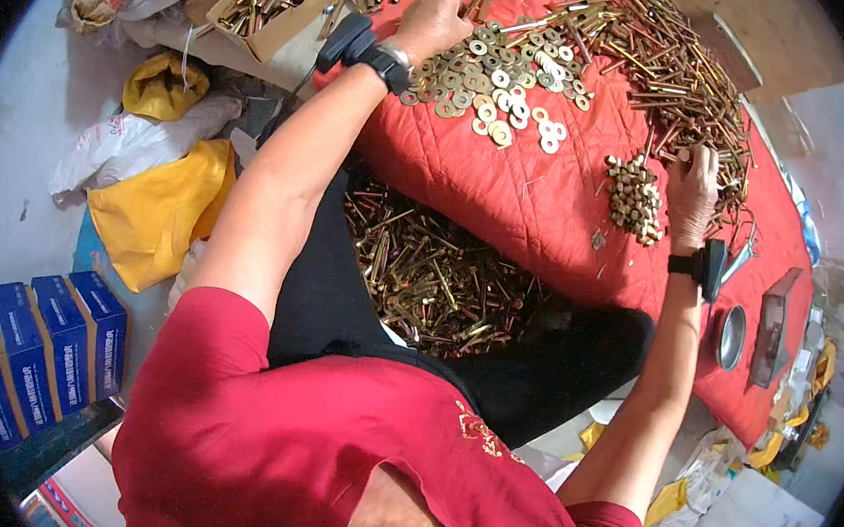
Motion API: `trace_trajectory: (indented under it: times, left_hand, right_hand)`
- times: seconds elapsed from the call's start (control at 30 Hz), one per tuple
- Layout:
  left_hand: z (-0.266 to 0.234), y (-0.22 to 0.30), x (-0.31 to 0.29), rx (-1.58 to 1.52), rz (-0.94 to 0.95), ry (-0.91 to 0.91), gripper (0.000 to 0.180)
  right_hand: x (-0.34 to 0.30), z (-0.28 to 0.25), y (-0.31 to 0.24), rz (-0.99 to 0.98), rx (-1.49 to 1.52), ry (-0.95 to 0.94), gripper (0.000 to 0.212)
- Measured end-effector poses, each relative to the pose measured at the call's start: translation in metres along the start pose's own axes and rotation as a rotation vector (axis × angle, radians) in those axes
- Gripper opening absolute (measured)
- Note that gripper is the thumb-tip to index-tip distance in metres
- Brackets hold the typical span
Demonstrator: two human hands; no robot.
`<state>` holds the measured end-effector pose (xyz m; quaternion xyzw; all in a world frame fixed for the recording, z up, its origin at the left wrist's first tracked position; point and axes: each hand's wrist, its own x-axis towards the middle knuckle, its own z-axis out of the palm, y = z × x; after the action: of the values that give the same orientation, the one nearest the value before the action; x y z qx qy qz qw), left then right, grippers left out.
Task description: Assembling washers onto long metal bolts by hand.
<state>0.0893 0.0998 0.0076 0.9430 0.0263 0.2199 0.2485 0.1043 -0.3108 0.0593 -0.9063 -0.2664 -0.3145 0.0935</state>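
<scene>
My left hand [433,27] is at the far side of the red quilted cover [431,159], its fingers curled closed beside thin metal tubes. What it pinches is too small to make out. Right under it spreads a heap of flat washers [503,80]. My right hand [693,182] has its fingers closed at the near edge of a long pile of brassy metal rods or sleeves [684,76]; whatever is in them is hidden. Just left of that hand lies a small mound of nuts [633,200]. Both wrists wear black straps with a small device.
Between my legs lies a large heap of bolts [441,275]. An open carton [272,25] of metal pieces stands at the far left. A metal bowl [731,338] and a rusty metal block [774,326] sit at right. Blue boxes [38,350] and a yellow bag [161,211] are at left.
</scene>
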Motion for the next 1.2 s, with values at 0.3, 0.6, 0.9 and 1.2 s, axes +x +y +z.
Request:
trace_trajectory:
  times: [0.3, 0.6, 0.9, 1.2]
  left_hand:
    - [0.013, 0.053, -0.093, -1.284, -0.322, -0.149, 0.018]
    - [-0.006, 0.064, -0.116, -1.764, -0.521, -0.358, 0.014]
    - [-0.004, 0.065, -0.113, -1.775, -0.506, -0.354, 0.012]
    - [-0.002, 0.064, -0.116, -1.824, -0.443, -0.317, 0.014]
  right_hand:
    - [-0.044, 0.007, -0.098, 0.191, 0.256, -0.403, 0.015]
    - [-0.022, 0.006, -0.144, 0.168, 0.398, -0.472, 0.019]
    - [0.028, 0.032, -0.132, -0.158, 0.146, -0.766, 0.017]
    - [0.034, 0.027, -0.143, -0.418, -0.042, -0.908, 0.023]
